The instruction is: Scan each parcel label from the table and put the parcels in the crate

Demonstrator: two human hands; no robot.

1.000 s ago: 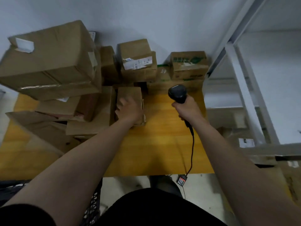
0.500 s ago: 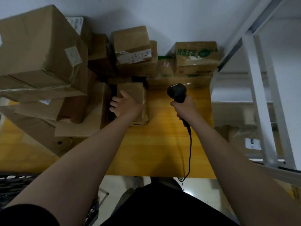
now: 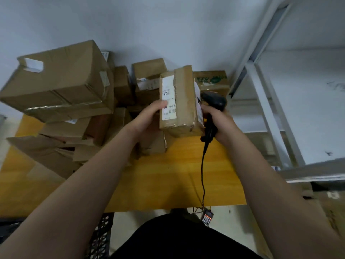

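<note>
You're at the scan step for one parcel (image 3: 182,109). Your left hand (image 3: 147,118) holds it upright above the tabletop (image 3: 168,180), in front of the pile (image 3: 65,90) stacked along the wall. Your thumb presses the front face on the lower part of the white label (image 3: 168,96), right next to the barcode. That hand's fingers go behind the box and can't be seen, but the grip looks firm. Your right hand (image 3: 222,124) is wrapped round the handle of the scanner (image 3: 214,100), fingers (image 3: 206,110) curled tight on it. The scanner's head sits just beside the parcel's right edge, where another white strip shows on the side face. Its cable (image 3: 202,174) hangs down past the tabletop's near edge. The head seems too close and too far to the side to read the front label, so I'd judge the scan not yet made. For the next move, slide your thumb clear of the print. Then turn the labelled face toward the scanner, or draw the scanner back until the beam can fall across the code, and pull the trigger. After that the parcel goes into the crate (image 3: 101,234), whose black lattice wall shows low on your left, below the tabletop's edge. You'll need to swing left and lower the parcel without knocking the pile.
</note>
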